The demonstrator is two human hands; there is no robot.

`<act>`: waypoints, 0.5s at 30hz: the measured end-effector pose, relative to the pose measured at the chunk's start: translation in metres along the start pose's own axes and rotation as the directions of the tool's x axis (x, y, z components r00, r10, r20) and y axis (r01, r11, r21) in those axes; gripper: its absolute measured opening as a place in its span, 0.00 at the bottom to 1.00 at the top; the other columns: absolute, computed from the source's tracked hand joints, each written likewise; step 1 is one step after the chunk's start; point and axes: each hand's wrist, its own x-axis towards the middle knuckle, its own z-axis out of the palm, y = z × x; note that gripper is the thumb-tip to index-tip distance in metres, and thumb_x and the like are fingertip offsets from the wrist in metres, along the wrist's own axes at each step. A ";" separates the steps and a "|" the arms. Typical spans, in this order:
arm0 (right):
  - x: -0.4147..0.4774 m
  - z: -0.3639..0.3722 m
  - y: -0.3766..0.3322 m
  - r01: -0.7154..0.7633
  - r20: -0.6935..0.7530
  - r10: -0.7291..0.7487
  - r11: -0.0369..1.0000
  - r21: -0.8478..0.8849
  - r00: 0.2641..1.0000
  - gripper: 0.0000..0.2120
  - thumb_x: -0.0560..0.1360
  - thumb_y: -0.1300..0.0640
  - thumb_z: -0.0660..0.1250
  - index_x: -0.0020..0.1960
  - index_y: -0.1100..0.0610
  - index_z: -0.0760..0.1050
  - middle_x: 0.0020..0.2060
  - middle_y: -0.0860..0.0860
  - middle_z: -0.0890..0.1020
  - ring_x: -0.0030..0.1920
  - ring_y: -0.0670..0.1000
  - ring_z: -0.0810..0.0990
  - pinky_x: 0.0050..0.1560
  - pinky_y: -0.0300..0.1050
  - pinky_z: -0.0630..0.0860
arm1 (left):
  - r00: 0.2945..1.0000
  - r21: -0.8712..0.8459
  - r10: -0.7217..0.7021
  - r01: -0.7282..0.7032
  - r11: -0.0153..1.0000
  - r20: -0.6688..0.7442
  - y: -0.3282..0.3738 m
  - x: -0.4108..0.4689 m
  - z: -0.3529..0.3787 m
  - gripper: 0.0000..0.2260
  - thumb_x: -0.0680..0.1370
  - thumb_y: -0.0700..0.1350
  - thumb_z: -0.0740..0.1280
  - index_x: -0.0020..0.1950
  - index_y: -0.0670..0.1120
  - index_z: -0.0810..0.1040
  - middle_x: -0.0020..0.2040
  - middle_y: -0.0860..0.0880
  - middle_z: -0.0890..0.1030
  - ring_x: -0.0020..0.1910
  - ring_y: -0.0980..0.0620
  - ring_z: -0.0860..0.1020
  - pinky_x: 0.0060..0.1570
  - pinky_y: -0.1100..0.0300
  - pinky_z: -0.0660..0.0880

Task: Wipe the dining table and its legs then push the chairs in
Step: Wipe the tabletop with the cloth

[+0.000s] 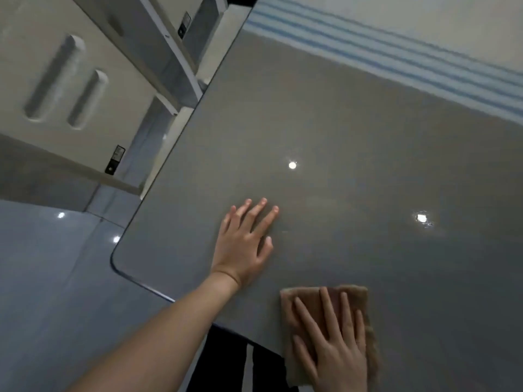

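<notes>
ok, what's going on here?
A person is wiping the grey dining table. The right hand presses a brown cloth flat on the tabletop by the near edge. The left hand rests flat on the table near its rounded corner, fingers spread, holding nothing. A pale chair stands along the table's left side.

The dining table (339,131) has a smooth, glossy grey top mirroring lights. At five o'clock the brown cloth (357,297) looks soft and fuzzy. The floor (42,267) at eight o'clock is shiny tile. The ten-o'clock chair (121,89) seems matt plastic.
</notes>
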 end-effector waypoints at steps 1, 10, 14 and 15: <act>0.004 -0.002 0.006 0.014 0.025 -0.014 1.000 0.011 1.000 0.25 0.76 0.35 0.50 0.72 0.36 0.62 0.77 0.48 0.59 0.74 0.59 0.61 0.68 0.61 0.63 | 1.000 -0.003 0.003 -0.003 1.000 0.001 0.000 0.000 0.000 0.27 0.73 0.52 0.61 0.73 0.57 0.64 0.73 0.51 0.68 0.72 0.45 0.64 0.72 0.49 0.56; 0.333 -0.075 0.034 -0.486 -0.189 0.503 0.864 0.132 0.843 0.27 0.76 0.37 0.49 0.75 0.36 0.53 0.78 0.52 0.54 0.77 0.60 0.47 0.74 0.63 0.45 | 0.999 -0.063 0.028 -0.031 0.998 -0.040 -0.003 -0.001 0.002 0.26 0.73 0.52 0.61 0.72 0.56 0.65 0.72 0.52 0.68 0.72 0.46 0.64 0.72 0.47 0.58; 0.436 -0.083 -0.050 -0.360 -0.135 0.371 0.928 0.098 0.919 0.26 0.78 0.39 0.47 0.76 0.37 0.51 0.78 0.52 0.49 0.77 0.62 0.43 0.74 0.64 0.41 | 0.997 -0.104 0.034 -0.041 0.994 -0.070 -0.004 -0.002 0.003 0.26 0.73 0.52 0.62 0.71 0.55 0.66 0.72 0.52 0.68 0.71 0.47 0.65 0.72 0.48 0.57; 0.440 -0.078 -0.079 -0.255 -0.131 0.265 0.963 0.085 0.955 0.25 0.78 0.39 0.47 0.75 0.36 0.51 0.78 0.52 0.50 0.77 0.62 0.43 0.74 0.63 0.41 | 0.997 -0.113 0.030 -0.038 0.993 -0.077 -0.004 -0.002 0.003 0.25 0.73 0.52 0.62 0.70 0.55 0.67 0.72 0.52 0.69 0.72 0.47 0.64 0.73 0.48 0.57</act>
